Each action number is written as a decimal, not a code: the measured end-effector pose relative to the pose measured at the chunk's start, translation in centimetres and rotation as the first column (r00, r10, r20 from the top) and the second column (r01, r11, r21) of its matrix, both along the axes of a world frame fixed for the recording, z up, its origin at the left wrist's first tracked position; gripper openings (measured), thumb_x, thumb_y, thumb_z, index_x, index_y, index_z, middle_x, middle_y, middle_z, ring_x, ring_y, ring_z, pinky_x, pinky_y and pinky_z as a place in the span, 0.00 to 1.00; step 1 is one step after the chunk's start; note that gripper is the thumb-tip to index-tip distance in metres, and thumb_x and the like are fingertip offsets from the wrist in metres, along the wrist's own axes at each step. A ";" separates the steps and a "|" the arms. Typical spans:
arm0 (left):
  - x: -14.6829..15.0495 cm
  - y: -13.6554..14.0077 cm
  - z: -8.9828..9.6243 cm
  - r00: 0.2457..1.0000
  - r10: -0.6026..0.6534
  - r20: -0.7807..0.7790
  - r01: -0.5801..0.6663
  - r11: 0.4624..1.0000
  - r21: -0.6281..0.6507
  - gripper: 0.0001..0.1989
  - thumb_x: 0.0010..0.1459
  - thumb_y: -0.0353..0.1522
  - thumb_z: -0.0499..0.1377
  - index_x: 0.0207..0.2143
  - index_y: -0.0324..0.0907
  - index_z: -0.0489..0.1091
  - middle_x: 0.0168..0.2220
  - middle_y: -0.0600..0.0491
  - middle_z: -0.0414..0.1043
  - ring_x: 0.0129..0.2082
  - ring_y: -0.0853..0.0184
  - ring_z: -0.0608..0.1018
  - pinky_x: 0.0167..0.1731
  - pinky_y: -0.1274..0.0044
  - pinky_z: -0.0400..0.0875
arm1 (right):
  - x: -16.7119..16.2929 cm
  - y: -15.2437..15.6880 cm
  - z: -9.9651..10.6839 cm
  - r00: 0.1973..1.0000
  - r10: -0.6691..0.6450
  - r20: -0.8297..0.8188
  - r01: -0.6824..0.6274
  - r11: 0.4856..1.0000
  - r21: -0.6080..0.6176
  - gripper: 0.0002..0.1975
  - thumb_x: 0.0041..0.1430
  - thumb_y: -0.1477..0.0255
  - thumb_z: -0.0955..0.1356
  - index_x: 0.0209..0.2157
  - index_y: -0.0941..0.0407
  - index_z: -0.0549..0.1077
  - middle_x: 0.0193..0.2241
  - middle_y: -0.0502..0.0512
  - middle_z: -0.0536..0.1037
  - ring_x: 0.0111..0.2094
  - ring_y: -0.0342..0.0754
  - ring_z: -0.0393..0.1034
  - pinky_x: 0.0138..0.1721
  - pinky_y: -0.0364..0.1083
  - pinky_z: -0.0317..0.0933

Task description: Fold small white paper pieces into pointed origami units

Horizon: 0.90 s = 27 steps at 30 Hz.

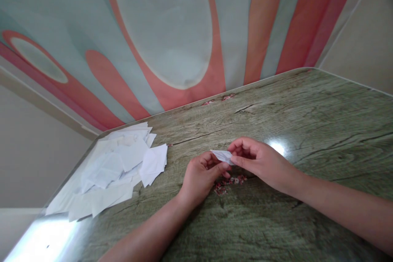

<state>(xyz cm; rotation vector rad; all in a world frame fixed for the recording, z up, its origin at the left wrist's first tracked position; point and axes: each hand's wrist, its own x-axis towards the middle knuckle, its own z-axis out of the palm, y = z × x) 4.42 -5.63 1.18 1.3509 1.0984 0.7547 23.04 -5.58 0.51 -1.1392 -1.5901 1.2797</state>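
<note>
A small folded piece of white paper point(222, 156) is held between my two hands, above the wood-grain table point(276, 221). My left hand point(201, 176) pinches its left and lower side between thumb and fingers. On its right end, the thumb and fingertips of my right hand point(256, 161) are closed. Parts of the paper lie hidden behind the fingers. To the left of my left hand, a small stack of white paper pieces point(153, 163) rests against a larger loose pile of white sheets point(107, 168).
Behind the table stands a wall panel point(190, 98) with coral and pale grey-blue shapes. Small reddish printed patterns point(230, 184) show on the tabletop below my hands. Bright light reflects off the table at the lower left and right of centre.
</note>
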 end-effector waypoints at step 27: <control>0.1 -0.3 1.3 0.998 0.022 -0.062 -0.020 1.000 0.022 0.09 0.56 0.35 0.61 0.31 0.36 0.72 0.23 0.53 0.75 0.22 0.72 0.73 0.25 0.81 0.66 | -0.3 -0.7 0.7 0.995 0.024 0.095 -0.028 0.999 0.046 0.05 0.60 0.69 0.65 0.32 0.54 0.70 0.26 0.47 0.75 0.27 0.43 0.68 0.28 0.42 0.62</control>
